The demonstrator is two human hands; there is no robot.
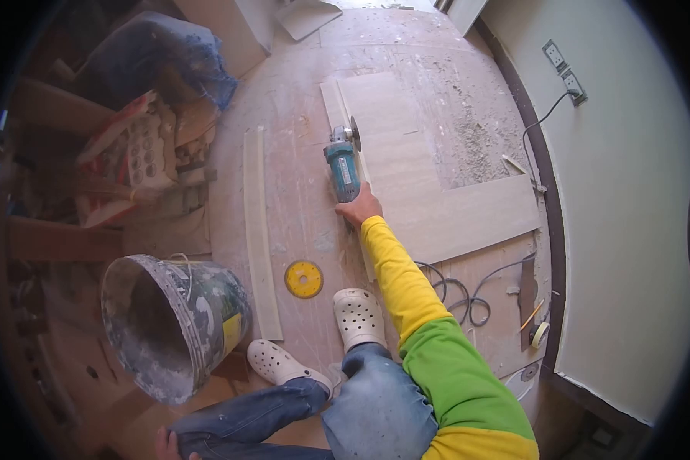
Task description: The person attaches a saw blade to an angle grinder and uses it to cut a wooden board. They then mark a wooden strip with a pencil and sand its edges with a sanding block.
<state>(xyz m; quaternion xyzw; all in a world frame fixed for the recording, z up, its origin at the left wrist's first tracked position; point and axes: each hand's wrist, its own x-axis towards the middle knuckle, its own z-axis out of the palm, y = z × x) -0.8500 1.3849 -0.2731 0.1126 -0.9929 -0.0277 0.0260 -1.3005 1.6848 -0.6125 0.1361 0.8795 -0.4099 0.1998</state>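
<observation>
My right hand (360, 205) is closed around the rear of a teal angle grinder (345, 172). The grinder's disc (355, 133) stands on edge at the lengthwise strip along the left side of a pale, L-shaped tile (414, 176); whether it touches cannot be made out. At the lower left edge, my left hand (170, 445) rests on my jeans at the knee, its fingers only partly in view and holding nothing visible. A yellow cutting disc (303, 279) lies flat on the floor near my shoes. Left of it lies a long, narrow tile strip (261, 230).
A plaster-stained bucket (222, 299) lies tilted at left, near torn cardboard boxes (149, 157) and a blue plastic bag (169, 54). A grey cord (475, 299) coils right of my arm; another reaches a wall socket (573, 86). Rubble (475, 138), tape (540, 335) and a pencil (532, 315) lie near the wall.
</observation>
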